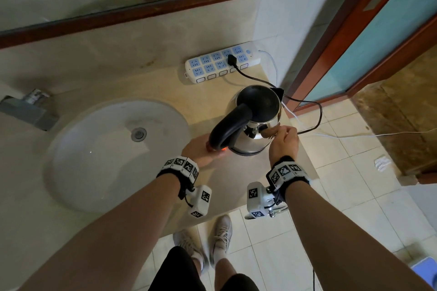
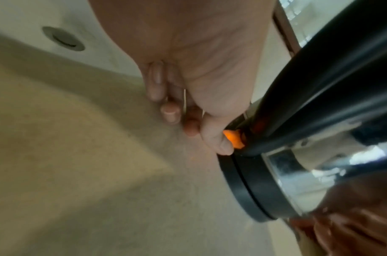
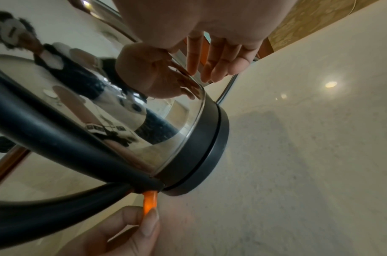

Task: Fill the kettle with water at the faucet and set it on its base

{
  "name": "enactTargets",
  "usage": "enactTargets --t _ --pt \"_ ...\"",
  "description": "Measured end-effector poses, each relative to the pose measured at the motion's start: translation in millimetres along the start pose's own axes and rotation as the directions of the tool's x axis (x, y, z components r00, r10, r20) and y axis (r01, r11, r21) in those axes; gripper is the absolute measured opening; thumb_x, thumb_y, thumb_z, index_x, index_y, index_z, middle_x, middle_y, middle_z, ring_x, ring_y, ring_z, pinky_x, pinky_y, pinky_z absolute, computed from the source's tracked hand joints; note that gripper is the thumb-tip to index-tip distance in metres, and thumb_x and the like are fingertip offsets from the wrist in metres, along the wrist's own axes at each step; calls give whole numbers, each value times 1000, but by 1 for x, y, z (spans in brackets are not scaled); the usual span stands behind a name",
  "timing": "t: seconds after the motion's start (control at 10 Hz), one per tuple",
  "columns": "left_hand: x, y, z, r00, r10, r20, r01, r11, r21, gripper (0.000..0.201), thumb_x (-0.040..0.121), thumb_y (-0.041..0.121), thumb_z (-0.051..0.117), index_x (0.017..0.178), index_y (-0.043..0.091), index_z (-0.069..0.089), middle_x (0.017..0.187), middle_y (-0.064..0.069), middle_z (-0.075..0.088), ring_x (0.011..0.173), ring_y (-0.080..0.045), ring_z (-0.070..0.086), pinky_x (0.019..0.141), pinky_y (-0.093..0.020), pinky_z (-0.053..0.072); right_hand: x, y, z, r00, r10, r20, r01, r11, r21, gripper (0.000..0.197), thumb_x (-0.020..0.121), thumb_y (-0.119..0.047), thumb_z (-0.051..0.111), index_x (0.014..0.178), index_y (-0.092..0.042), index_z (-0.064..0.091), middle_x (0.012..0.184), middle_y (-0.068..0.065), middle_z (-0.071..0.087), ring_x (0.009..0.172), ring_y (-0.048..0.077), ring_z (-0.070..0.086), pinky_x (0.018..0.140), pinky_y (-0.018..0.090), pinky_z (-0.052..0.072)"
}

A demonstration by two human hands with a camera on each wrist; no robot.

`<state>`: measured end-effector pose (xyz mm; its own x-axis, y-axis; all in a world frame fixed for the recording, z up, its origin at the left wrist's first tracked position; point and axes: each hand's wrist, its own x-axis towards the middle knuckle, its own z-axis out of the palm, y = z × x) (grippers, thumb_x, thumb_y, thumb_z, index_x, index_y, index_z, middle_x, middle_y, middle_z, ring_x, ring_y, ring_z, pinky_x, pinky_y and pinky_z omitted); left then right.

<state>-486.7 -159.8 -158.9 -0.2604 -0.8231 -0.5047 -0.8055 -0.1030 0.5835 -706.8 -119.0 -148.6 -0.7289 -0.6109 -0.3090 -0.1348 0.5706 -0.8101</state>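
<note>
Hands were both down at the kettle (image 1: 256,120), one on each flank. The left hand (image 1: 201,151) lay low on the tabletop (image 1: 118,87) on the sink side, fingers curled under the palm and holding nothing, its thumb (image 2: 218,138) pressed against the glowing orange switch (image 2: 234,138) at the foot of the black handle (image 1: 230,126). The right hand (image 1: 282,142) stood on the far side, fingers nearly straight and lying lightly against the shiny steel wall, steadying it and not gripping; whether every fingertip touched I could not tell.

The kettle sat upright on its black base (image 3: 201,152), near the tabletop's right edge, with the lid off or open so that the dark inside showed. A black cord (image 1: 307,106) ran from it back to the power strip (image 1: 222,61) against the wall. Basin (image 1: 113,149) and faucet (image 1: 28,108) lay well off to the left, past the left hand.

Placing looked finished, and with the switch lit, so did the switching on. What mattered for any further move was the handle: it arched from the rim down toward the person and slightly leftward, ending just beside the left thumb. So the left hand was nearer to it, and lifting would mean reaching up and over, away from the switch
</note>
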Motion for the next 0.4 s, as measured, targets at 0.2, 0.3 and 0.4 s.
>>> enactTargets --t 0.2,0.3,0.4 --pt "4 2 -11 996 -6 89 2 999 46 29 77 57 78 88 38 60 87 14 67 91 -17 69 82 -30 54 -8 -3 -7 1000 3 -5 -3 1000 16 33 101 -31 35 112 -11 59 109 2 61 97 19 55 79 32 38" --pt "4 4 -16 996 16 89 -24 995 92 48 71 72 67 96 32 62 90 9 67 94 -20 71 84 -32 54 -13 -6 -13 998 54 8 -55 998 19 29 102 -29 38 102 -9 59 95 7 60 86 28 58 69 34 44" --pt "-1 7 -27 992 -10 -127 5 999 -38 41 76 48 82 103 26 59 87 6 68 82 -14 67 72 -28 50 -19 2 -21 996 81 28 -81 997 7 33 96 -29 43 82 -7 62 79 14 66 70 30 63 62 36 52"
